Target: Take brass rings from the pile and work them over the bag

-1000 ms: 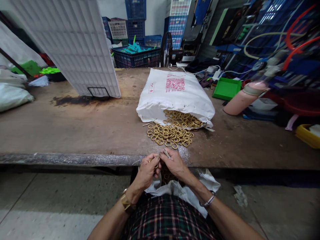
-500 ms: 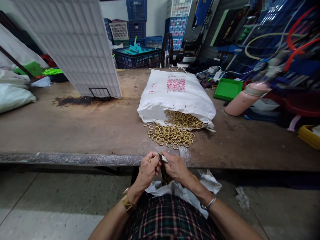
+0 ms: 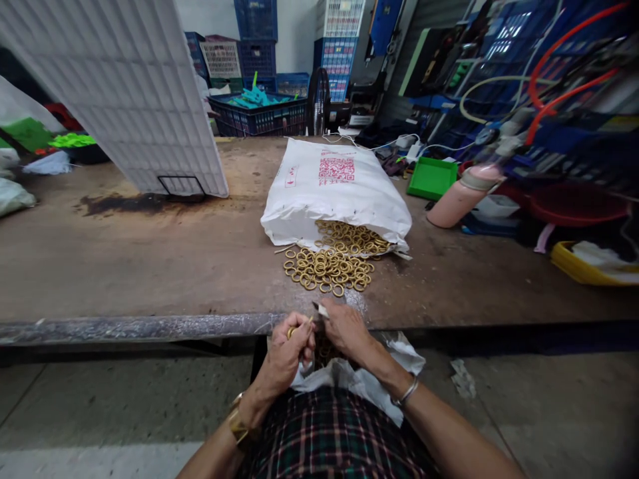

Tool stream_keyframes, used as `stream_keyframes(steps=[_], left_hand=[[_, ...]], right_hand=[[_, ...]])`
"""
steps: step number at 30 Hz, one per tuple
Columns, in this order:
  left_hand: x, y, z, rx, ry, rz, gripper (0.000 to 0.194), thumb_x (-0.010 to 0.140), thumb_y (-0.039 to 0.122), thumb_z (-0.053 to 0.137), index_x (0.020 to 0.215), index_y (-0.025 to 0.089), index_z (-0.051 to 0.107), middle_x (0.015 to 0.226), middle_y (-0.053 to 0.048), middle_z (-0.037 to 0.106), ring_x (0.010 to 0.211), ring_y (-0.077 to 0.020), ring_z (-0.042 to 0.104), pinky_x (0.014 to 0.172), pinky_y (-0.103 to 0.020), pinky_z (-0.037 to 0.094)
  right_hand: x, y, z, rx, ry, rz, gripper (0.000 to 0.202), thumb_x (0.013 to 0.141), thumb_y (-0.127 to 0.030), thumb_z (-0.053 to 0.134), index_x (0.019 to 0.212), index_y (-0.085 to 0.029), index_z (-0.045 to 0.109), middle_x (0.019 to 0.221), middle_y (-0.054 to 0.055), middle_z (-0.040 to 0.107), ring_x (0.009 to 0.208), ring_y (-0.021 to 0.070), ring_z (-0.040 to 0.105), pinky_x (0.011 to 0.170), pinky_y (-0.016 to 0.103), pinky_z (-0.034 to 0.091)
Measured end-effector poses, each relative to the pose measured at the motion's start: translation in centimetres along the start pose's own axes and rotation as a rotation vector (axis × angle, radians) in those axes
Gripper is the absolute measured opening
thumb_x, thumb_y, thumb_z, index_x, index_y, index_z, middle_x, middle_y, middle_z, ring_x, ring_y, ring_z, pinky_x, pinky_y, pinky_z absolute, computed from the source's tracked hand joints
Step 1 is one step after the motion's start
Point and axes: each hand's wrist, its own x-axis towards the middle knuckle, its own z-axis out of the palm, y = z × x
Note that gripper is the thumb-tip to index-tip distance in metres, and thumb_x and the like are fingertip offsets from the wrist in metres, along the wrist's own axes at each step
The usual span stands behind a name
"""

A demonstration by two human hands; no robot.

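Over the table's front edge, my left hand [image 3: 288, 351] is closed on a gold-coloured ring [image 3: 291, 331] between thumb and fingers. My right hand [image 3: 345, 327] grips a small knife [image 3: 320, 308] with a dark tip and a pale, wrapped-looking handle. The tip points up and left, a little apart from the left fingers. Just beyond the hands lies a heap of loose gold rings [image 3: 327, 271]. It spills from the open mouth of a white sack [image 3: 304, 199] printed in red. Below my hands, an open white bag [image 3: 344, 379] on my lap holds more rings, partly hidden.
A white ribbed panel [image 3: 164, 113] stands upright on the brown table [image 3: 150, 266] at left. To the right are a green tray [image 3: 432, 178], a pink bottle [image 3: 462, 198] and a yellow tray [image 3: 574, 265]. Crates [image 3: 257, 60] and a fan [image 3: 318, 100] stand behind.
The knife has moved off the left fingers, its tip now pointing away from them. My hands have parted slightly. The whole view has turned a little to the right.
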Motion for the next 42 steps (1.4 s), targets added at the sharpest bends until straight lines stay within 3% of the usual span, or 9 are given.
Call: stream_keyframes(steps=[4,9,17,23,29,33,35,42], left_hand=[[-0.6,1.0,0.6,-0.174,-0.110,-0.077,0.028,0.072,0.042,0.060,0.071,0.016,0.050,0.058,0.003,0.050,0.039,-0.0047,0.041,0.033,-0.016,0.031],[0.4,1.0,0.1,-0.289,-0.032,-0.110,0.030,0.069,0.039,0.064,0.064,0.014,0.047,0.074,-0.004,0.059,0.047,-0.0064,0.049,0.033,-0.015,0.031],[0.9,0.8,-1.2,-0.440,-0.051,-0.212,0.027,0.068,0.027,0.066,0.089,0.015,0.055,0.071,-0.003,0.059,0.055,-0.0097,0.054,0.038,-0.014,0.032],[1.4,0.2,-1.6,-0.524,0.006,-0.237,0.020,0.064,0.024,0.069,0.068,0.012,0.054,0.073,-0.005,0.059,0.064,-0.0128,0.058,0.040,-0.015,0.033],[1.8,0.0,-0.9,-0.346,0.062,-0.144,0.027,0.065,0.032,0.068,0.068,0.014,0.048,0.061,0.002,0.051,0.051,-0.0069,0.049,0.036,-0.013,0.030],[2.1,-0.4,-0.5,-0.048,0.165,-0.030,0.034,0.068,0.043,0.063,0.083,0.016,0.051,0.054,0.006,0.046,0.043,-0.0058,0.042,0.033,-0.014,0.028],[2.2,-0.7,-0.6,0.060,0.162,-0.011,0.037,0.069,0.047,0.060,0.088,0.016,0.053,0.052,0.006,0.046,0.040,-0.0058,0.040,0.033,-0.014,0.029],[2.3,-1.1,-1.2,0.195,0.181,0.023,0.030,0.072,0.045,0.057,0.070,0.016,0.051,0.047,0.006,0.044,0.037,-0.0045,0.035,0.036,-0.015,0.028]], right_hand=[[0.9,1.9,-0.3,-0.015,0.169,0.159,0.022,0.081,-0.017,0.037,0.094,-0.018,0.053,0.073,0.005,0.064,0.064,0.0157,0.058,0.054,0.025,0.025],[1.9,3.2,-0.5,-0.024,0.247,0.260,0.023,0.085,-0.034,0.040,0.099,-0.018,0.050,0.079,0.007,0.065,0.069,0.0178,0.060,0.055,0.025,0.027],[2.6,3.0,-0.1,-0.023,0.231,0.286,0.022,0.085,-0.036,0.040,0.096,-0.019,0.050,0.082,0.007,0.064,0.070,0.0178,0.059,0.055,0.025,0.027],[2.5,3.3,0.2,0.040,0.332,0.234,0.017,0.082,-0.031,0.043,0.092,-0.020,0.050,0.090,0.005,0.061,0.070,0.0157,0.056,0.055,0.025,0.025],[1.9,3.2,1.0,0.215,0.377,0.090,0.013,0.080,-0.021,0.041,0.088,-0.019,0.051,0.075,0.002,0.058,0.065,0.0140,0.051,0.058,0.023,0.029],[1.3,1.3,1.2,0.428,0.383,-0.131,0.012,0.081,-0.021,0.039,0.078,-0.019,0.051,0.067,0.001,0.053,0.062,0.0130,0.047,0.060,0.023,0.033],[0.9,0.2,1.1,0.506,0.353,-0.218,0.012,0.080,-0.020,0.039,0.076,-0.019,0.050,0.067,0.000,0.052,0.061,0.0125,0.046,0.060,0.022,0.034],[0.4,-1.6,0.6,0.680,0.221,-0.175,0.013,0.081,-0.025,0.039,0.075,-0.019,0.049,0.063,-0.002,0.049,0.059,0.0108,0.044,0.057,0.021,0.033]])
